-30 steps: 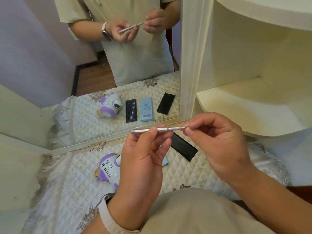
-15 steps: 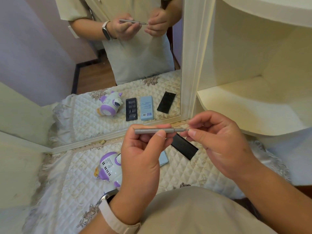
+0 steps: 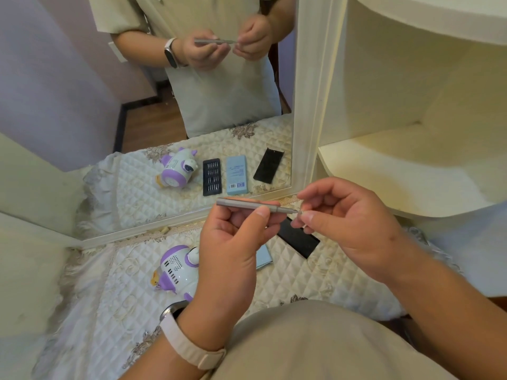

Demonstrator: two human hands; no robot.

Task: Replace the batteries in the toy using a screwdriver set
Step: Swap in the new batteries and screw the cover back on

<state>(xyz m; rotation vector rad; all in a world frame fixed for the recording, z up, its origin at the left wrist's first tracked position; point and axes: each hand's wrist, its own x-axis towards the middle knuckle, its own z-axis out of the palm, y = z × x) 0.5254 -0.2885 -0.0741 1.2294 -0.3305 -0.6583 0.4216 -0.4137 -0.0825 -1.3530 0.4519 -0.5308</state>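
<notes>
Quilted cloth by mirror; screwdriver gripped in left hand, bit pinched by right hand; blue box print illegible.

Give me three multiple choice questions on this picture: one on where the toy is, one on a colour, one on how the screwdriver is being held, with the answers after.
1. Where is the toy?
A. On the shelf.
B. On the quilted cloth.
C. On the floor.

2. What colour is the toy's trim?
A. Green.
B. Red.
C. Purple.

3. How is the screwdriver held?
A. The left hand grips its handle and the right hand pinches its tip.
B. It lies loose on the cloth.
C. It stands stuck in the toy.

Answers:
1. B: the toy rests on the quilted cloth, just left of the left hand.
2. C: purple shows on its top and base against the white body.
3. A: both hands hold the screwdriver roughly level above the cloth.
</notes>
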